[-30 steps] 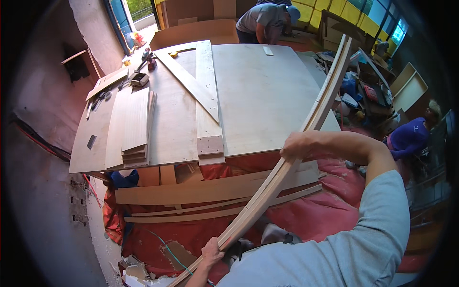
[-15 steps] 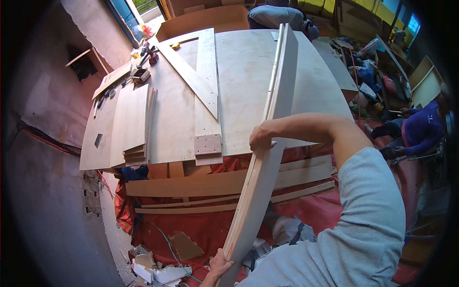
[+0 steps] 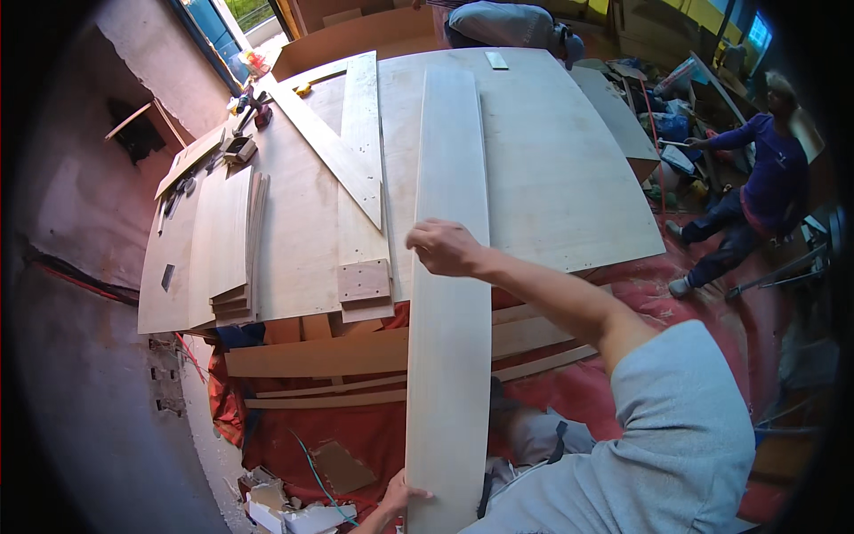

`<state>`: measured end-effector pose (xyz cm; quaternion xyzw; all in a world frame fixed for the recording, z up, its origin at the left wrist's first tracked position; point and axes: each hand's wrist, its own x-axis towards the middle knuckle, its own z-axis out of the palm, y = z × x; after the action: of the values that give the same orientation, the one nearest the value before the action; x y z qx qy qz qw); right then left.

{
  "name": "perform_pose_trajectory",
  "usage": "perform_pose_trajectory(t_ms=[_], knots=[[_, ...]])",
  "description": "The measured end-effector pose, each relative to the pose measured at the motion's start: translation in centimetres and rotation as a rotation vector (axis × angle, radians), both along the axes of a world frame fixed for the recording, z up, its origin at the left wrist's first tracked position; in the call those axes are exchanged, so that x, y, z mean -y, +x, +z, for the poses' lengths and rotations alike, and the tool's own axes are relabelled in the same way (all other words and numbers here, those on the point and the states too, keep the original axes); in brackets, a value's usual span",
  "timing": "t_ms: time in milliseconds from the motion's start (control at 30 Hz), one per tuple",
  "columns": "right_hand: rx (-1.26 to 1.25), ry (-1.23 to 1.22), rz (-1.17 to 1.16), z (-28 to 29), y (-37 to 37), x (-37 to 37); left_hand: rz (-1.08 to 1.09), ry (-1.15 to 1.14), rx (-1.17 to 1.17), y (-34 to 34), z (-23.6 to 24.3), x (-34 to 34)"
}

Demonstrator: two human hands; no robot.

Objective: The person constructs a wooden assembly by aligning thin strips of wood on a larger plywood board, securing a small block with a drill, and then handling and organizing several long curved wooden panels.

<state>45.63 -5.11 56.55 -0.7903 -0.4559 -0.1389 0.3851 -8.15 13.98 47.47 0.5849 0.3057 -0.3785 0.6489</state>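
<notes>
A long, pale wooden board (image 3: 451, 356) runs from the lower edge up over the large plywood sheet (image 3: 569, 178), its broad face now upward. My left hand (image 3: 398, 495) grips the board's left edge at the near end, thumb on the top face and fingers underneath. Farther up, my right hand (image 3: 442, 247) reaches across the board and is closed at its left edge; its fingertips are partly hidden. To the left on the sheet lie a slanted wooden strip (image 3: 334, 160), a straight strip (image 3: 363, 125) with a small block, and a stack of thin panels (image 3: 233, 236).
Hand tools, among them a cordless drill (image 3: 261, 114), lie by the left wall. Long planks (image 3: 311, 356) rest below the sheet on red covering. Broken white pieces (image 3: 294, 516) sit lower left. One person (image 3: 507, 25) bends at the back; another (image 3: 756, 169) stands right beside clutter.
The board has turned from its edge onto its broad face and shifted left. My right hand moved left and slightly up with it. The person at right went from low down to standing.
</notes>
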Motion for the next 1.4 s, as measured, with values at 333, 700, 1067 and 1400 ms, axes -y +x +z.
perform_pose_trajectory(t_ms=[333, 700, 1067, 1400], knots=[[-1.981, 0.089, -0.314, -11.1, -29.2, 20.6, 0.183, -0.137, 0.088, 13.9, -2.2, 0.5], [-2.03, 0.521, -0.268, -14.3, -34.1, 8.9, 0.22, -0.264, -0.008, 24.8, -8.2, -0.3], [-2.023, 0.554, -0.311, -14.4, -33.6, 9.1, 0.426, -0.149, -0.006, 9.6, -6.1, 0.4], [-2.018, 0.501, -0.387, -14.4, -34.2, 9.2, 0.475, 0.185, -0.262, -5.3, -2.1, 4.9]])
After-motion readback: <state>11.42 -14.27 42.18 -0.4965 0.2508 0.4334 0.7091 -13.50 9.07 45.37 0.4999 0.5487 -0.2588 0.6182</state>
